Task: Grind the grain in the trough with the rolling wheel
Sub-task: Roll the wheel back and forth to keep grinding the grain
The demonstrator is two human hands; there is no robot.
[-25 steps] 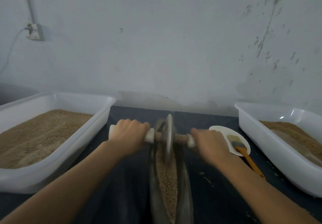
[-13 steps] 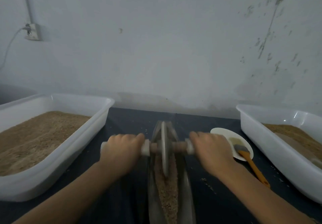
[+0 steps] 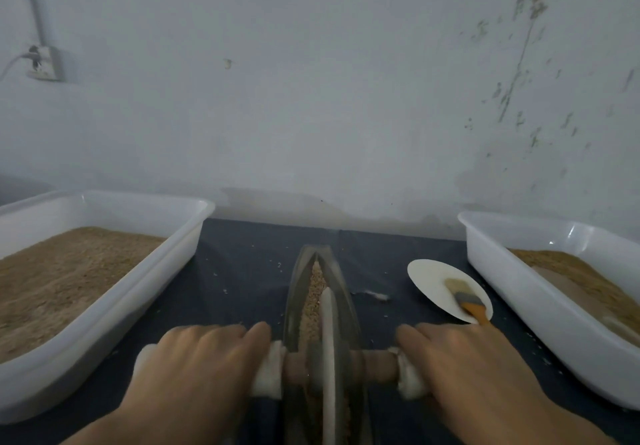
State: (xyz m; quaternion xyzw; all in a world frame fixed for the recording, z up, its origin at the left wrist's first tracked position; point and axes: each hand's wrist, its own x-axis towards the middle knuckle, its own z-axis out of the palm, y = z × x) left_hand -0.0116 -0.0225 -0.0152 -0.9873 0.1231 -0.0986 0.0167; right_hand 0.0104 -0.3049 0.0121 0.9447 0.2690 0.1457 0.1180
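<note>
While hands [image 3: 311, 372] grip, trough [image 3: 341, 288] (lengthwise) points wallward

Dull metal trough [image 3: 343, 292], wooden axle [image 3: 379, 366], glossy plastic tubs [image 3: 145, 282], matt dark cloth [image 3: 242, 257]

Left hand [image 3: 194, 368] palm-down with fingers curled over, right hand [image 3: 464, 372] likewise, both forearms reaching forward

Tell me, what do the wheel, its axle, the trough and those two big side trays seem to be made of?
The wheel looks like dull grey metal or stone: a thin, matte, pale rim. Its axle seems wood, brown and unpolished, with white padded wrapping at the grips. The trough appears dark metal with a faint sheen. Both trays look like glossy white plastic, slightly translucent.
</note>
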